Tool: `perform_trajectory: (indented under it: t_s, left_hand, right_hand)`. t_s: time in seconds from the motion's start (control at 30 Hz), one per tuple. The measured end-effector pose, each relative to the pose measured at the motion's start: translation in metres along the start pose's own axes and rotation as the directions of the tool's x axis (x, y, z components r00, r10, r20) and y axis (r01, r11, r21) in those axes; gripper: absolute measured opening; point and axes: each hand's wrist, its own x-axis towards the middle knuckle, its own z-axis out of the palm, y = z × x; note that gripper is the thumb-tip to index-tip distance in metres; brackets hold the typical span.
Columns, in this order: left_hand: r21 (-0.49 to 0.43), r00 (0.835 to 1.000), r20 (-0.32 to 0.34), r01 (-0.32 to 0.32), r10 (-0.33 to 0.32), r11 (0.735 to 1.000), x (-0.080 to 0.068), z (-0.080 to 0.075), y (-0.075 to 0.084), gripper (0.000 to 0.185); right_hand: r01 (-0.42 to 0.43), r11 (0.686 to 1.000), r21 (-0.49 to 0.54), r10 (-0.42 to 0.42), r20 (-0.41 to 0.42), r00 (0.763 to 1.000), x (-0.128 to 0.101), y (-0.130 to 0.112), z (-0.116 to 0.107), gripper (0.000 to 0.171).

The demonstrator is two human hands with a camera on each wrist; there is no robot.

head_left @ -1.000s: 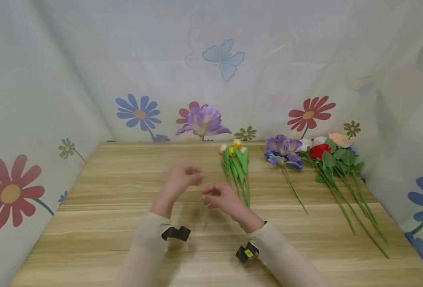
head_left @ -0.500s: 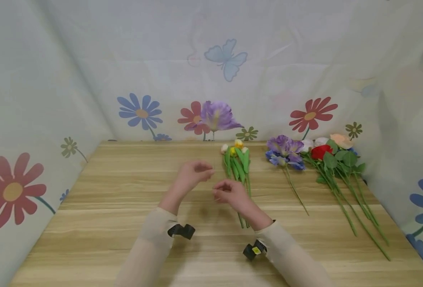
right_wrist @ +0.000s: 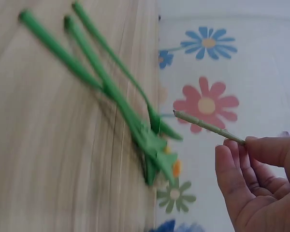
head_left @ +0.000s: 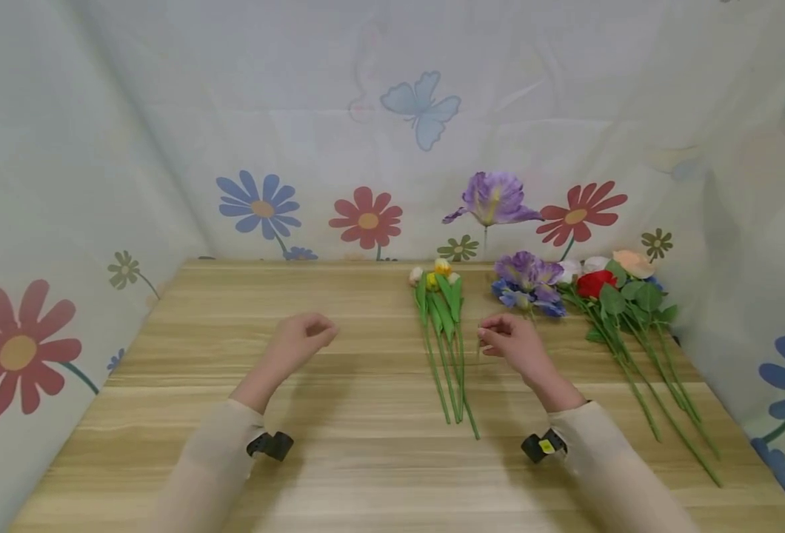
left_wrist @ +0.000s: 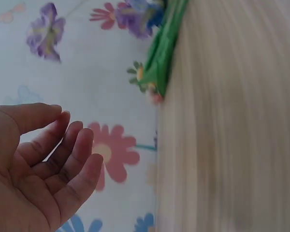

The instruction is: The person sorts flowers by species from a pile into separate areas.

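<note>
My right hand [head_left: 515, 344] pinches the thin stem [right_wrist: 208, 126] of a purple flower [head_left: 495, 198] between thumb and fingertips. The bloom stands upright above the hand, against the back curtain, and the stem's cut end pokes out below the fingers. My left hand [head_left: 292, 344] hovers over the left half of the table with loosely bent fingers [left_wrist: 77, 154], holding nothing. Between the hands lies a bunch of tulips [head_left: 441, 318] with white and yellow heads and green stems. Just beyond my right hand, purple and blue flowers [head_left: 527, 281] lie on the table.
Farther right lies a pile of roses, with a red rose [head_left: 595, 283] and a peach rose [head_left: 632, 263] showing, stems toward the front. The wooden table [head_left: 359, 474] meets a printed curtain [head_left: 299, 133] at the back and sides.
My right hand has moved right with the purple flower, passing over the tulips. My left hand first drifted slightly right, then drew away to the left, so the hands are now far apart.
</note>
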Motion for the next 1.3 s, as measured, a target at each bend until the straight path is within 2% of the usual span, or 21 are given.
perform_trajectory:
  t_s: [0.17,0.33,0.5,0.67,0.8,0.97,1.3]
  left_hand:
    - [0.073,0.998,0.022,0.058,-0.060,0.996,-0.022,-0.023,-0.028,0.037]
    - [0.099,0.995,0.000,0.098,-0.098,0.990,-0.040,-0.044,-0.051,0.046]
    - [0.124,0.991,-0.057,0.128,-0.121,0.984,-0.052,-0.063,-0.070,0.050]
    - [0.117,0.986,-0.085,0.152,-0.143,0.981,-0.062,-0.073,-0.086,0.050]
    - [0.125,0.983,-0.087,0.174,-0.164,0.977,-0.068,-0.078,-0.094,0.054]
    - [0.155,0.978,-0.089,0.202,-0.190,0.967,-0.073,-0.080,-0.097,0.055]
    - [0.159,0.974,-0.064,0.223,-0.215,0.962,-0.072,-0.084,-0.099,0.055]
  right_hand:
    - [-0.035,0.999,-0.041,0.032,-0.074,0.997,0.006,0.012,-0.033,0.032]
    - [-0.094,0.992,-0.084,0.087,-0.083,0.993,0.006,0.022,-0.058,0.034]
    - [-0.152,0.981,-0.119,0.143,-0.081,0.986,0.006,0.028,-0.072,0.039]
    - [-0.188,0.972,-0.142,0.177,-0.089,0.980,0.005,0.032,-0.080,0.039]
    - [-0.217,0.965,-0.146,0.208,-0.069,0.976,0.004,0.037,-0.085,0.039]
    - [-0.257,0.957,-0.134,0.254,-0.041,0.966,0.003,0.044,-0.091,0.040]
    - [-0.273,0.945,-0.179,0.280,0.014,0.960,0.000,0.052,-0.096,0.029]
